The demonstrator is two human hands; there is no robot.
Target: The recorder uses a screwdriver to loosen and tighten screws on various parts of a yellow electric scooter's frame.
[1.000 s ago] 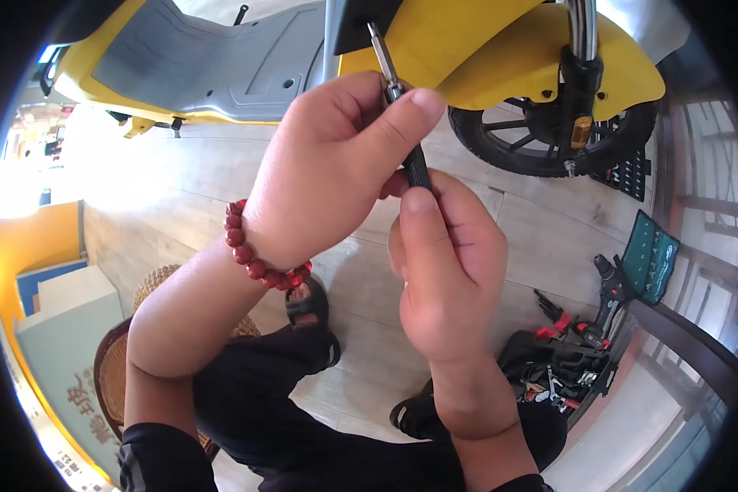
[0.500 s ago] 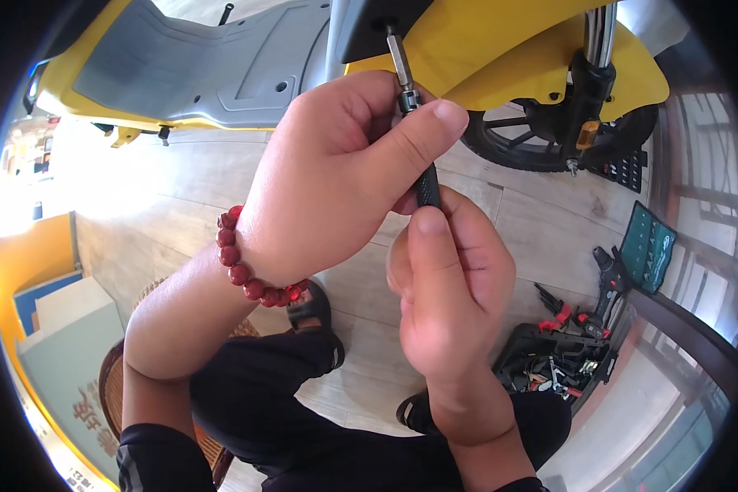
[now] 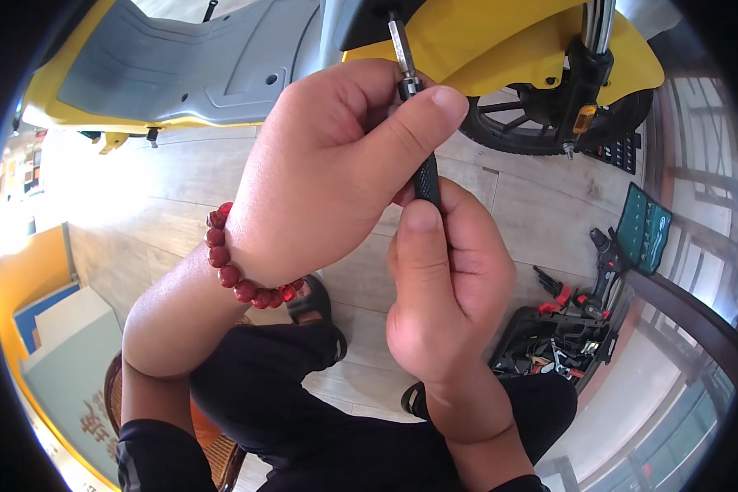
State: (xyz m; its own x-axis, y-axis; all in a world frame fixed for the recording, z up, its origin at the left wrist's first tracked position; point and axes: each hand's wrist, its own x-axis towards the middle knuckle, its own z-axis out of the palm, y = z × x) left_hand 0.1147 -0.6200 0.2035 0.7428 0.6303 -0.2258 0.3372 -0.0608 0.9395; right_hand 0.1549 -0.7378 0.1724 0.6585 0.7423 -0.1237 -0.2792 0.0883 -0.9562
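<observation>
A slim screwdriver (image 3: pixel 402 51) with a metal hex shank and a black knurled handle points up and away from me. Its tip reaches a recess in the dark panel (image 3: pixel 369 26) of a yellow scooter (image 3: pixel 492 37). My left hand (image 3: pixel 328 172), wearing a red bead bracelet (image 3: pixel 228 276), is closed around the upper handle, thumb on top. Just below it, my right hand (image 3: pixel 451 279) pinches the handle's lower end between thumb and fingers. The screw or fastener at the tip cannot be made out.
The scooter's front wheel (image 3: pixel 500 123) and grey footboard (image 3: pixel 189 66) lie beyond my hands. On the floor at right are an open toolbox (image 3: pixel 512 340), a cordless drill (image 3: pixel 608 266) and a green pouch (image 3: pixel 644 230). Boxes (image 3: pixel 70 353) stand at left.
Both hands remain on the screwdriver, and its tip stays at the dark panel. My right thumb and fingers have shifted slightly upward on the handle; the view has shifted a little.
</observation>
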